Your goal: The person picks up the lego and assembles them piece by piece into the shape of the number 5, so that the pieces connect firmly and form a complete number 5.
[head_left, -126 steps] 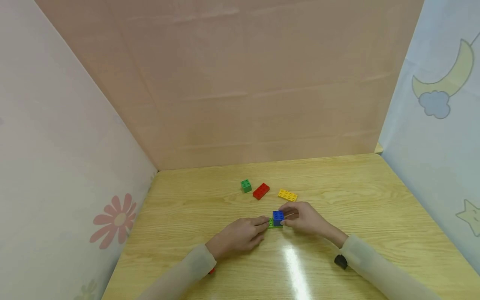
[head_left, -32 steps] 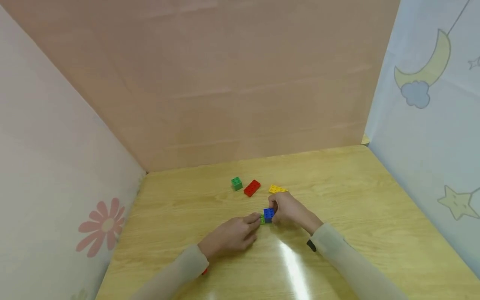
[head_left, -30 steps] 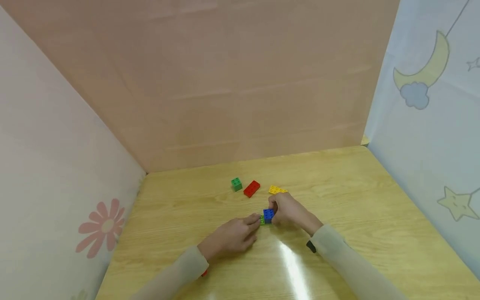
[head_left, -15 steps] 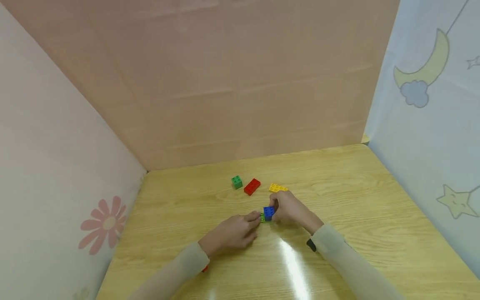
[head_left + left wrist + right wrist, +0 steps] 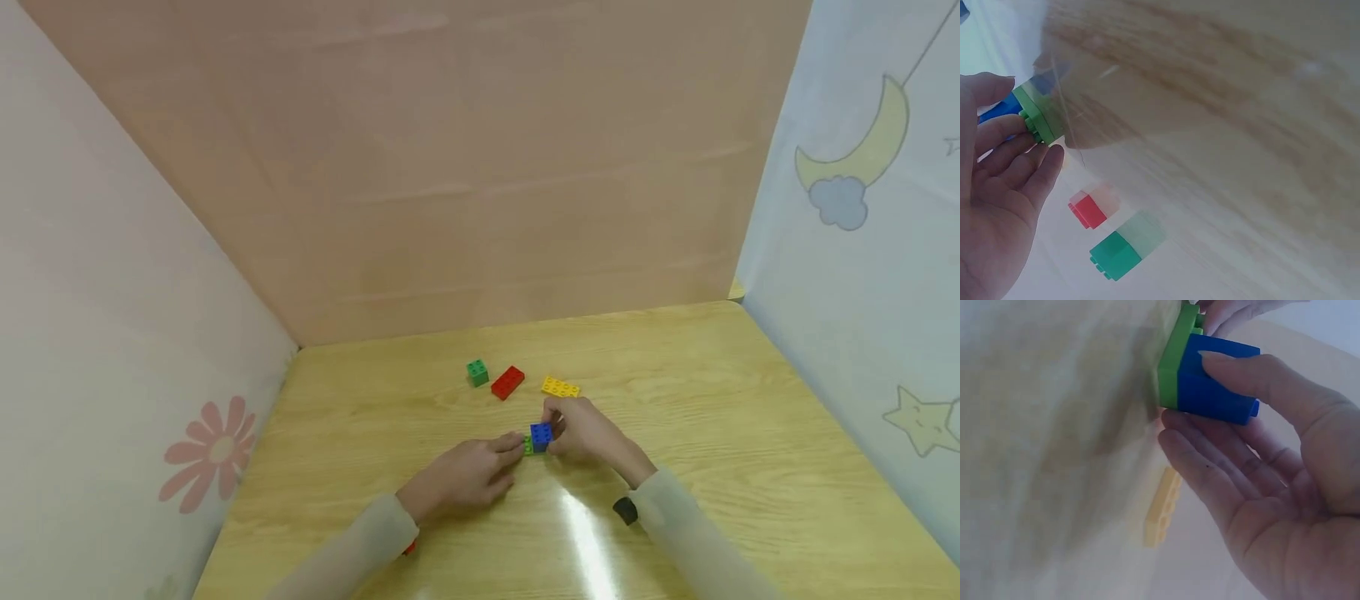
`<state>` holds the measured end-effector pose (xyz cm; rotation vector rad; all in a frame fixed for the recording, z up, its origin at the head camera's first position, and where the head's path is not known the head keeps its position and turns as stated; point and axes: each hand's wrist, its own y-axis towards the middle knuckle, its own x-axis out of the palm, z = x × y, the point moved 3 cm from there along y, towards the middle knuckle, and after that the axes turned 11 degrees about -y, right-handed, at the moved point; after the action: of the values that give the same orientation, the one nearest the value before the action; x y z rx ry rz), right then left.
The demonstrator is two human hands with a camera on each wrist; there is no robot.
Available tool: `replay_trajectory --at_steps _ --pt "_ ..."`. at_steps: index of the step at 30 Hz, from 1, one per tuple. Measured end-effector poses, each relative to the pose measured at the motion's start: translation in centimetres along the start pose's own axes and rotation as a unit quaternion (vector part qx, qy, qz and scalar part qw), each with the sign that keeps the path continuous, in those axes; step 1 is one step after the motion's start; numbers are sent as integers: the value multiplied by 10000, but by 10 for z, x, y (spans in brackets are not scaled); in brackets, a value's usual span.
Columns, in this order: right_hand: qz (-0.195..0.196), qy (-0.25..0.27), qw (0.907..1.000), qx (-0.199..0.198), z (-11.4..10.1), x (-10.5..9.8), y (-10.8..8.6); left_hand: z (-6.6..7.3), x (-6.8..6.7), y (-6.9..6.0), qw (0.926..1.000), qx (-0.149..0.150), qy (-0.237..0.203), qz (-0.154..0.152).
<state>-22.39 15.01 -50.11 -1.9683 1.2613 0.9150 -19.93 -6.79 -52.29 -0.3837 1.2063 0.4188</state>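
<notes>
A blue brick (image 5: 542,437) sits on one end of a light green brick (image 5: 1171,369) on the table (image 5: 360,392). My right hand (image 5: 588,433) pinches the blue brick, thumb on one side and fingers on the other. My left hand (image 5: 468,471) touches the opposite end of the light green brick with fairly straight fingers (image 5: 1000,128). In the head view its thumb side looks apart from the brick. Fingers hide part of the light green brick. In the right wrist view both bricks appear pressed flush together.
Behind the hands lie a green brick (image 5: 477,373), a red brick (image 5: 507,383) and a flat yellow brick (image 5: 561,387). Another red piece (image 5: 409,547) shows partly from under the left sleeve (image 5: 378,529). A partition (image 5: 465,208) stands along the far edge, with walls on both sides.
The right fingers look more curled than about four seconds ago. Since half a second ago that hand has shifted slightly, uncovering more of the yellow brick. The blue brick stays on the light green one.
</notes>
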Motion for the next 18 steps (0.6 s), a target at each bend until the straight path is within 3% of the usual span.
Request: replay_trajectory --at_steps 5,18 --pt "94 314 9994 -133 5 5 -4 -1 -1 0 9996 -151 -177 131" --pt "219 1135 9926 -376 22 7 -12 -2 -2 8 9997 -159 -97 168"
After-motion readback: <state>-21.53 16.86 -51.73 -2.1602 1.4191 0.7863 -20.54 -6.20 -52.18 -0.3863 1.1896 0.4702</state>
